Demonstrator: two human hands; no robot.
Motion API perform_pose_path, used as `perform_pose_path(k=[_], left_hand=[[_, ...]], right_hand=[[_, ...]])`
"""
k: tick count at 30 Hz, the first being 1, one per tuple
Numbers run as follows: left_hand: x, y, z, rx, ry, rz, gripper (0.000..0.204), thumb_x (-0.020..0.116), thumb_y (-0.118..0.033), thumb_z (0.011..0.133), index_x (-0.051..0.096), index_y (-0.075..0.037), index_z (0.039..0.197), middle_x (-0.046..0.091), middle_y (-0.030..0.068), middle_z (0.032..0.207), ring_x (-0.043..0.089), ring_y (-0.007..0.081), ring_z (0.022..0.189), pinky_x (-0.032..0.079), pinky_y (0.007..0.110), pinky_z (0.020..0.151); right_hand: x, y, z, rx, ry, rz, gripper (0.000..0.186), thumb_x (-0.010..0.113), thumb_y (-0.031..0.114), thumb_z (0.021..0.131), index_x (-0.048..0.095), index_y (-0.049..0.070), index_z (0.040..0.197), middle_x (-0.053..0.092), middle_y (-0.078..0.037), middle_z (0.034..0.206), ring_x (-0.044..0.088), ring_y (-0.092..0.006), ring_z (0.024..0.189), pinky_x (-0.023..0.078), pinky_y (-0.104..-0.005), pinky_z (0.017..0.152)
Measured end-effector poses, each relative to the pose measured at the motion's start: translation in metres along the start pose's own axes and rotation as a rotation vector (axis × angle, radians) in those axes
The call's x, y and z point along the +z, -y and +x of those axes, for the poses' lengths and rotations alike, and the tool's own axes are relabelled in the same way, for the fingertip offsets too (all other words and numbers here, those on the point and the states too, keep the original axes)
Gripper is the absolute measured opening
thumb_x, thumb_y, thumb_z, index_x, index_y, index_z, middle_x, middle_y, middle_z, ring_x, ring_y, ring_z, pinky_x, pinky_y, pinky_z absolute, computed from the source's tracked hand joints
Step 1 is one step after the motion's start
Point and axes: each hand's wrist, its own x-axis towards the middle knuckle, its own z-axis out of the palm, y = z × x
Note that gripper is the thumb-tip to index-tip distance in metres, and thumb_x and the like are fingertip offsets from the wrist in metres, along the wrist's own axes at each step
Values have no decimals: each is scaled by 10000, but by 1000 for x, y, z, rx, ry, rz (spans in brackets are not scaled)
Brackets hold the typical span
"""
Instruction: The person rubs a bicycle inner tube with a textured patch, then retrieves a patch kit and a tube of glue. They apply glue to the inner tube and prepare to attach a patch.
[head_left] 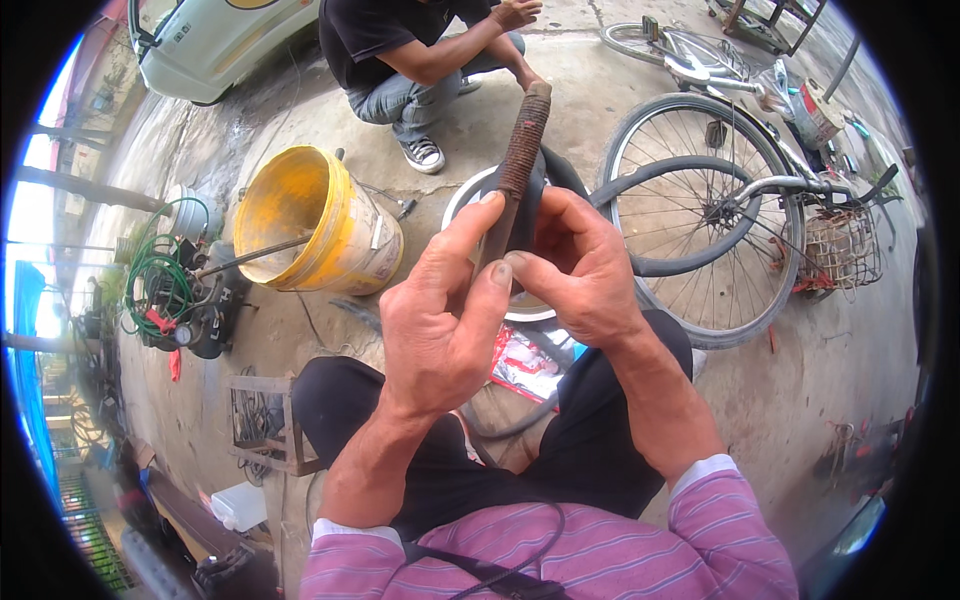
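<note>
Far left edge: a blue tarp [35, 370] hangs beside the bright yard opening.
Ground: worn, stained concrete floor [800, 400] runs under everything.
Top left: a pale car [225, 45] is parked nose-in, partly cut off by the view's rim.
Compressor: a black machine [210, 330], coils of green hose [165, 285] heaped on it.
Lower left: a white plastic jug [240, 507] lies near a rusty metal frame [297, 430].
Bucket: yellow, paint-smeared, leaning with its mouth toward us; the bucket [372, 240] has a rod resting in it.
Other person: someone in a black shirt [370, 40] squats just past the bucket.
Left hand [440, 310]: closed, thumb and fingers gripping the blade of a cord-wrapped tool [522, 150].
Tool: held up mid-view, above the lap, handle end highest, tilted slightly right.
Behind the hands: a white round rim [470, 200], mostly blocked by them; below it, a red-and-white packet [525, 370].
Right hand [590, 275]: fingers curled, pinching black rubber [527, 232] right beside the blade.
Bicycle wheel [722, 212]: a loose inner tube [690, 167] lies across its spokes.
Far right: a wire basket [845, 250] beside the wheel; a white bicycle [690, 60] lies beyond.
</note>
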Motion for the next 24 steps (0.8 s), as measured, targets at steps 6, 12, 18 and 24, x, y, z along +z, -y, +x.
perform_pose_path(k=[6,12,18,24], left_hand=[[-2,11,-35,118,-11,62,516,606,22,969,541,50,1480,699,67,911,585,57,730,478,217,697],[6,0,0,58,-4,54,514,669,46,935,605,1,1443,752,132,1005,639,78,748,535,258,707],[2,-3,-13,68,-24,19,517,648,43,942,586,14,1454,711,89,955,596,53,713,506,228,691],[10,8,-24,-33,13,0,521,604,32,973,545,22,1490,567,-35,749,511,24,679,418,192,649]], right_hand=[[-13,2,2,-50,-27,42,430,716,-12,919,596,-40,1330,695,-25,1102,643,-69,1013,541,-241,911],[6,10,-4,-49,-41,-6,435,686,-32,938,596,-36,1363,670,-3,1063,640,-74,1013,537,-240,891],[-12,7,-2,-59,-76,-61,420,692,-31,933,613,-40,1346,663,-4,1037,646,-71,993,549,-242,885],[-2,6,-2,-55,-55,-20,398,672,-45,950,619,-44,1345,647,-1,1064,645,-72,1004,547,-244,886]])
